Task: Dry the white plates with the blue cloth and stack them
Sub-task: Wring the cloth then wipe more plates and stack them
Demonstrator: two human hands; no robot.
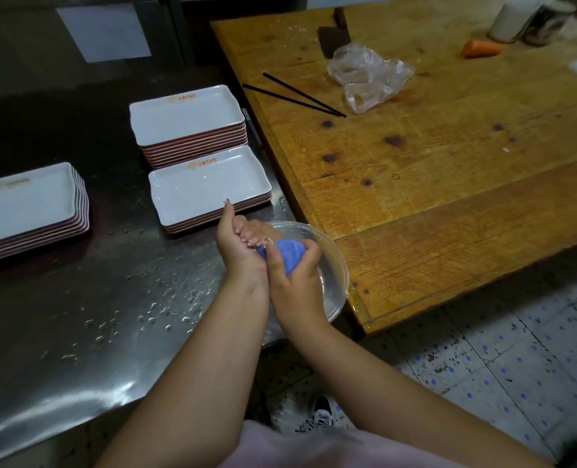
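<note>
In the head view, both hands meet over a clear plastic bowl at the edge of the wet steel surface. The right hand has its fingers and thumb curled round the bunched blue cloth, gripping it from below. The left hand lies against the right one, its fingers curled over the cloth's far end and its thumb pointing up and away. The cloth sits between the two hands, above the bowl's hollow. Just beyond the left hand's thumb lies a low stack of white rectangular plates with reddish undersides, its near edge close to the thumb tip. Farther beyond it stands a taller stack of the same plates, the two stacks just beside each other. Well off to the left of the left hand rests a third stack, partly cut by the frame edge. Water droplets dot the steel surface near the left forearm. To the right of the right hand a wooden surface carries black chopsticks, a crumpled clear plastic bag and, far beyond, a carrot piece.
</note>
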